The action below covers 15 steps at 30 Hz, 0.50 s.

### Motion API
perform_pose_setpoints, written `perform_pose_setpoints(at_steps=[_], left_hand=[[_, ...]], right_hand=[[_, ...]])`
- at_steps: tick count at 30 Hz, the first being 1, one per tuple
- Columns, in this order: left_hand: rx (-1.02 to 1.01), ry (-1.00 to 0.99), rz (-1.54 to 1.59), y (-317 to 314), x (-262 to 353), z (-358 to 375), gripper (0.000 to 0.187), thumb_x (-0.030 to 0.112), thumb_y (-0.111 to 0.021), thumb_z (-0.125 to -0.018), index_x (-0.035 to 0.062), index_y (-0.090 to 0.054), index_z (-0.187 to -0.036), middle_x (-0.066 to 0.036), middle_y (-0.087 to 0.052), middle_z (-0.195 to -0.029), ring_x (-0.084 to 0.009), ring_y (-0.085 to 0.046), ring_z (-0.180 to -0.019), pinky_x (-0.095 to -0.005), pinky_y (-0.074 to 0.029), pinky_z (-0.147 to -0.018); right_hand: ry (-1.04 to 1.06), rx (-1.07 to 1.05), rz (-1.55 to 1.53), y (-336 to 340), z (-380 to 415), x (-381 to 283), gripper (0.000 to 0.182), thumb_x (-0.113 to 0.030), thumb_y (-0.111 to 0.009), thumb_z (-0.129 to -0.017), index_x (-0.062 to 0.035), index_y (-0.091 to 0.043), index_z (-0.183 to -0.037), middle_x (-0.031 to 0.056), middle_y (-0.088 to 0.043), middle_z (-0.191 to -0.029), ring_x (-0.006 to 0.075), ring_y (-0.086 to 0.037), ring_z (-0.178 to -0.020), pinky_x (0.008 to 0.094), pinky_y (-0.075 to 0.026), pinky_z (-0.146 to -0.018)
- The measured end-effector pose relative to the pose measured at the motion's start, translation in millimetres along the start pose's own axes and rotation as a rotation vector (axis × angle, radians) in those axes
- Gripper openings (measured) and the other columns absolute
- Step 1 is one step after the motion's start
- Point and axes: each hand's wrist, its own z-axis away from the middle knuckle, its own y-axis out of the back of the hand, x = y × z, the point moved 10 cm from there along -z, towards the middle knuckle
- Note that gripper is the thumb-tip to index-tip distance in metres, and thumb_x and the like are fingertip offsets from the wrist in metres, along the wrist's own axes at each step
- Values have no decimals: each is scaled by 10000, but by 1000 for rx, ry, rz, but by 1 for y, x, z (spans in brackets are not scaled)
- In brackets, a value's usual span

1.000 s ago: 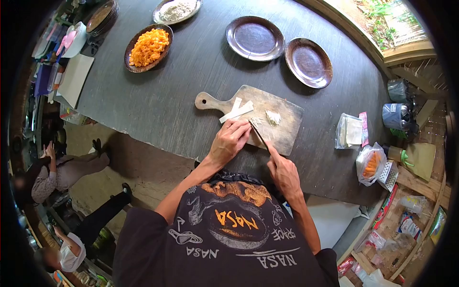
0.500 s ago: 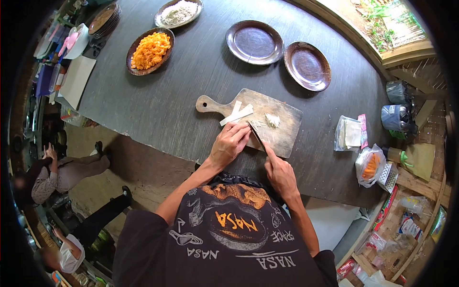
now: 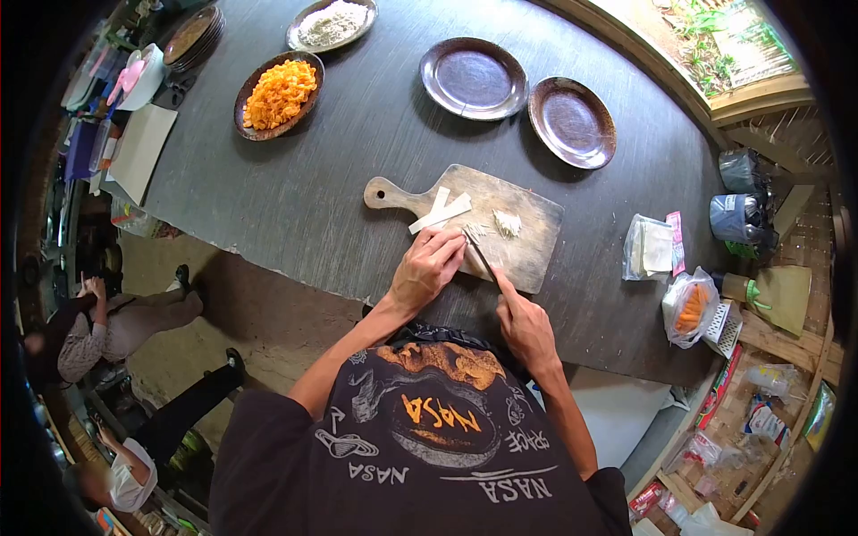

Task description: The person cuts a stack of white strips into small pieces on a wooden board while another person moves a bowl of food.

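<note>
A wooden cutting board (image 3: 527,201) with a handle lies on the dark table. My right hand (image 3: 527,335) is closed round the handle of a knife (image 3: 480,255), whose blade points up and left across the board. Right beside the blade, my left hand (image 3: 431,268) is closed, its fingertips bunched over pale food that they mostly cover. Flat white strips (image 3: 441,211) lie crossed beyond my left fingers. Thin shreds sit near the blade tip, and a small heap of white shreds (image 3: 507,224) rests to the right.
A bowl of chopped orange food (image 3: 280,94) and a plate of white shreds (image 3: 333,24) stand far left. Two brown plates (image 3: 475,79) (image 3: 572,123) are beyond the board. Bagged carrots (image 3: 691,310) lie at right. Two people are at lower left.
Both hands stay in nearly the same place, with the knife still at the left fingertips. The whole view has shifted very slightly.
</note>
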Motion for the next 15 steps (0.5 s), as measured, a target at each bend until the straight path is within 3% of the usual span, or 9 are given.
perform_pose_setpoints(at_steps=[15], left_hand=[[-17,8,-5,-1,2,-1,261,46,-757,-902,-25,-734,-1153,-104,-740,-1179,-272,-657,-1097,-381,-567,-978]], right_hand=[[-36,-27,41,3,-2,-2,667,-118,-578,-995,-244,-409,-1627,227,-708,-847,424,-709,-763,543,-564,-733]])
